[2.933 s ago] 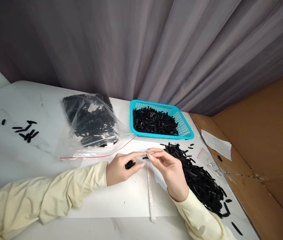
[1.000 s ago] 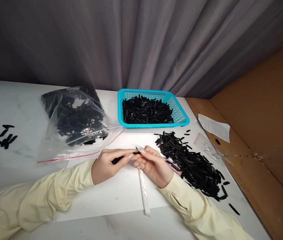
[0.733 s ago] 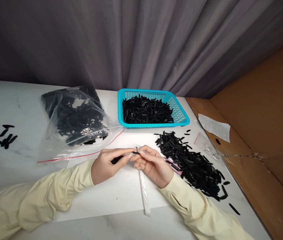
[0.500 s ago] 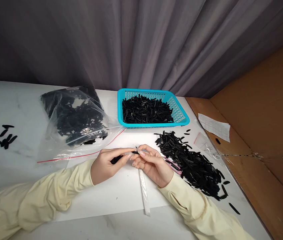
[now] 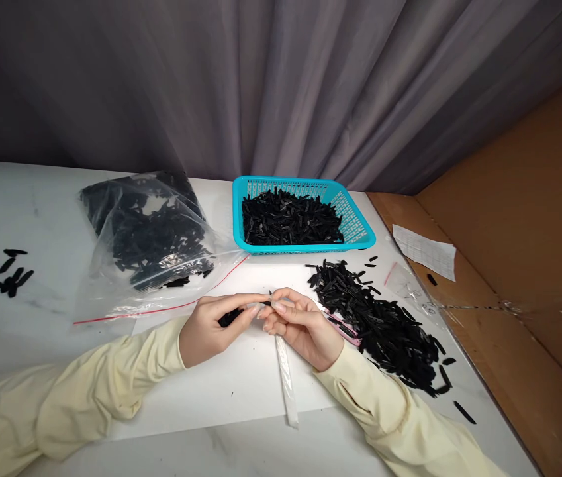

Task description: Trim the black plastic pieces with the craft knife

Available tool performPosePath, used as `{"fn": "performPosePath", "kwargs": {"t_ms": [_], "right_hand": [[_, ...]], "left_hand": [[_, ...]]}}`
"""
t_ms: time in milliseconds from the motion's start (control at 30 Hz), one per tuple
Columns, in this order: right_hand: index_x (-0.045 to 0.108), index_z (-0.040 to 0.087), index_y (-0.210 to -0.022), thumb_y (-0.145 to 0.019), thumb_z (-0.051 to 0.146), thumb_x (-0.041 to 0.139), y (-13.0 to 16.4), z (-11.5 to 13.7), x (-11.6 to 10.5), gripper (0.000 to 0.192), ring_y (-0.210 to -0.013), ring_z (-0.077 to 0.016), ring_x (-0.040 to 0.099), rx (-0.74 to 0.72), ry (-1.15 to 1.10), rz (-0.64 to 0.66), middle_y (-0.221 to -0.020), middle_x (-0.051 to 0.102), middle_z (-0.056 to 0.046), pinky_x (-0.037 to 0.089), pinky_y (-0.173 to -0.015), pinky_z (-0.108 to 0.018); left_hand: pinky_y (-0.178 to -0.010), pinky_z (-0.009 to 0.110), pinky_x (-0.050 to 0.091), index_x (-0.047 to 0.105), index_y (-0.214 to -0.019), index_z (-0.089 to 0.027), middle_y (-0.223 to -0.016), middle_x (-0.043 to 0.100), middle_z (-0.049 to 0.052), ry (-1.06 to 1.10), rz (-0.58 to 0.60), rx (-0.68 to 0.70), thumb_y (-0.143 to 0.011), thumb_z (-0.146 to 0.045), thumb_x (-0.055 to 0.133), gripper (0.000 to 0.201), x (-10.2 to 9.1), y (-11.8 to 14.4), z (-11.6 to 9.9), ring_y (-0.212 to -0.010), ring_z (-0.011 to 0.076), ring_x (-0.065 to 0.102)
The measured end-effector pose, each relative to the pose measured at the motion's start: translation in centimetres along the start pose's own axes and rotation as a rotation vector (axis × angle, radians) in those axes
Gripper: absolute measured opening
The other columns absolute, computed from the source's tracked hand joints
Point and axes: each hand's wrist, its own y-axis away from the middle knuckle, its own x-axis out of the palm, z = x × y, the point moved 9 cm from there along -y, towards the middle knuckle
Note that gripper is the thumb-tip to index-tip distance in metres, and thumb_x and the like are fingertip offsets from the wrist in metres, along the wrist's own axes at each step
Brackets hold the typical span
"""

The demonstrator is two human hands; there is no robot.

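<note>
Head view, left to right. Versus 0.5 s ago: nearly no change, hands and items sit in the same spots, fingers shifted slightly. Loose black strips (image 5: 3,270) far left of frame on the table (image 5: 37,205). Clear zip bag (image 5: 149,242) of black pieces upper left of centre. Left hand (image 5: 214,328) at centre, curled shut around a bundle of black pieces (image 5: 230,317), thumb and forefinger pinching one strip. Right hand (image 5: 300,324) touching it fingertip to fingertip, pinching the top of a clear sleeve (image 5: 285,377) that trails toward lower centre over white paper (image 5: 221,391). Teal basket (image 5: 360,228) above centre, full. Black pile (image 5: 384,328) just right of the right hand. Cardboard (image 5: 519,265) fills the right side.
</note>
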Motion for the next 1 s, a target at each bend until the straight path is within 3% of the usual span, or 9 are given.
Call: {"fn": "performPosePath", "kwargs": {"t_ms": [200, 400, 1000], "right_hand": [[0.059, 0.015, -0.079, -0.069, 0.018, 0.069, -0.02, 0.06, 0.05, 0.014, -0.061, -0.0108, 0.064, -0.007, 0.0, 0.003, -0.073, 0.07, -0.005, 0.05, -0.06, -0.02], [0.059, 0.014, -0.078, -0.07, 0.018, 0.068, -0.06, -0.04, 0.06, 0.013, -0.057, -0.01, 0.063, -0.006, 0.002, 0.012, -0.072, 0.07, -0.005, 0.049, -0.058, -0.02], [0.058, 0.014, -0.077, -0.071, 0.021, 0.068, 0.04, 0.06, -0.26, 0.014, -0.057, -0.0113, 0.063, -0.018, 0.014, -0.016, -0.072, 0.071, -0.006, 0.049, -0.058, -0.022]], "left_hand": [[-0.059, 0.017, 0.051, 0.067, -0.094, -0.016, -0.08, 0.071, 0.001, -0.007, 0.034, -0.036, -0.079, -0.011, 0.054, 0.02, 0.05, 0.05, 0.17, -0.06, 0.0099, 0.063], [-0.049, 0.017, 0.046, 0.067, -0.096, -0.016, -0.057, 0.061, -0.003, -0.047, 0.039, -0.089, -0.079, -0.017, 0.054, 0.02, 0.06, -0.03, 0.59, -0.049, 0.0082, 0.054], [-0.059, 0.017, 0.053, 0.067, -0.095, -0.018, -0.076, 0.072, -0.001, -0.006, 0.034, -0.082, -0.079, -0.015, 0.057, 0.02, 0.13, 0.06, 0.72, -0.059, 0.0097, 0.064]]}}
